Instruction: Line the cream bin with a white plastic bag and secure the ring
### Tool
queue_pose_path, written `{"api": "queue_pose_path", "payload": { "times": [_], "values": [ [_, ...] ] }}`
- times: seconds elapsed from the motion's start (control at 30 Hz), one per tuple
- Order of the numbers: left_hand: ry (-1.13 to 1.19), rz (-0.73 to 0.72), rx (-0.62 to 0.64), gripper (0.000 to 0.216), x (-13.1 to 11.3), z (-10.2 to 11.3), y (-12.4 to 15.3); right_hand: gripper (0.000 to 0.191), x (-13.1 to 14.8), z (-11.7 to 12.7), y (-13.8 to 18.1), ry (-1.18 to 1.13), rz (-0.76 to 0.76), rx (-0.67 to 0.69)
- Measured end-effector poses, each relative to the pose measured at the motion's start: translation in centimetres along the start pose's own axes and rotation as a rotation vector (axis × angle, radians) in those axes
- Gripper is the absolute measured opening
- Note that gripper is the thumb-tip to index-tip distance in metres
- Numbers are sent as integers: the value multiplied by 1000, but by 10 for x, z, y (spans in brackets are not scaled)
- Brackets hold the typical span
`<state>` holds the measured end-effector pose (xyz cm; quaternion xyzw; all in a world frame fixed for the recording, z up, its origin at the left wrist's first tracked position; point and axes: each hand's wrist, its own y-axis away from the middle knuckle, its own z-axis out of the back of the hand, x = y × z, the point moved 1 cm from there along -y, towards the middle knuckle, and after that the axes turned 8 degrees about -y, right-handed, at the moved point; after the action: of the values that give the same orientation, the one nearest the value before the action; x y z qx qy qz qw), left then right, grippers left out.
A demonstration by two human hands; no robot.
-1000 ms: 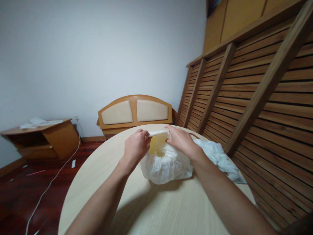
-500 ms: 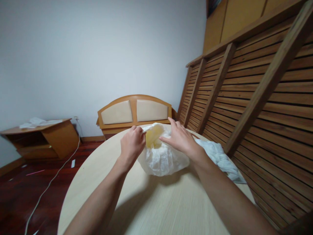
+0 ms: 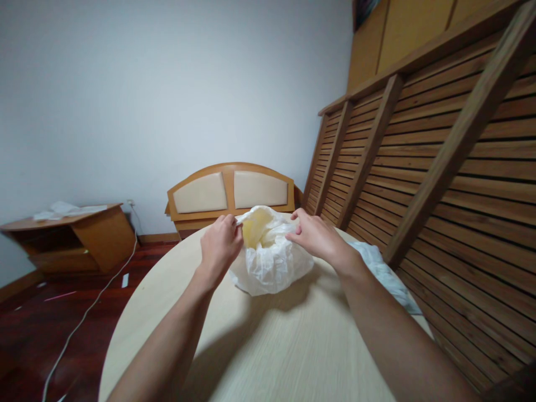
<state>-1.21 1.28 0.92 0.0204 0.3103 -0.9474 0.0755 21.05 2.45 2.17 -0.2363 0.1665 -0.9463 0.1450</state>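
The round table [image 3: 301, 346] comes nearest, with a white plastic bag [image 3: 272, 271] toward its twelve o'clock (yellow shows inside the mouth). The left hand [image 3: 221, 240] pinches the bag's rim at ten o'clock; the right hand [image 3: 314, 234] grips it at two. A crumpled white bundle [image 3: 379, 271] lies at the table's two o'clock. Beyond stand a slatted wooden frame [image 3: 431, 167] at two, a low cabinet [image 3: 100, 240] at ten, a headboard [image 3: 230, 192] at twelve.

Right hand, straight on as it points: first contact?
Most likely the white bag, which the right hand appears to be pinching. Beyond it, perhaps the headboard, though depth is unclear.
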Motion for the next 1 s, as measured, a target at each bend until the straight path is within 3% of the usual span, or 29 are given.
{"api": "queue_pose_path", "payload": {
  "times": [0.13, 0.4, 0.6, 0.83, 1.0],
  "values": [
    [15, 5, 11, 23, 0, -1, -1, 25, -3, -5, -5, -26, 17, 2],
    [41, 5, 18, 23, -1, -1, 0, 32, -1, -16, -10, -37, 36, 97],
    [20, -17, 3, 23, -1, -1, 1, 40, -4, -10, -8, -20, 30, 192],
    [-11, -44, 0, 21, -4, -3, 2, 35, 1, -4, -3, 12, 25, 36],
    [37, -98, -5, 17, -7, -7, 4, 35, 0, -11, -7, 30, -8, 71]
  ]
}}
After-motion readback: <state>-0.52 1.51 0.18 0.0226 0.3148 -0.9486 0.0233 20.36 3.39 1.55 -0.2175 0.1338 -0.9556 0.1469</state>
